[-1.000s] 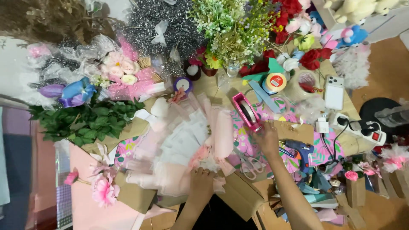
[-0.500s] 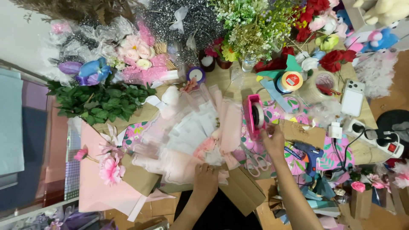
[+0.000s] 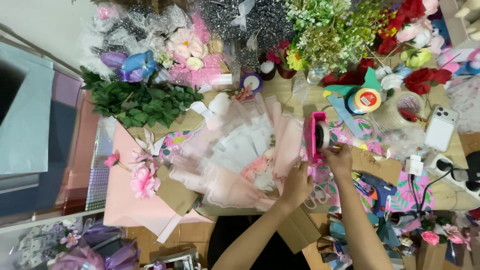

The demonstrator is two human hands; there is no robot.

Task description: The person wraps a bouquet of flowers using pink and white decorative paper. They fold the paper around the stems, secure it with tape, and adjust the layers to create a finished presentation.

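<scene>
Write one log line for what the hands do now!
left hand: on pink bouquet wrap | right hand: at pink tape dispenser | near: blue glue gun

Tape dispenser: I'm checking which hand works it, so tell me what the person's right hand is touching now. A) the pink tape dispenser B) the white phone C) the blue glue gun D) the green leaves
A: the right hand has its fingers at the roll of the pink tape dispenser, while the left hand rests on the pink wrapped bouquet; the blue glue gun lies untouched beside the forearm.
</scene>
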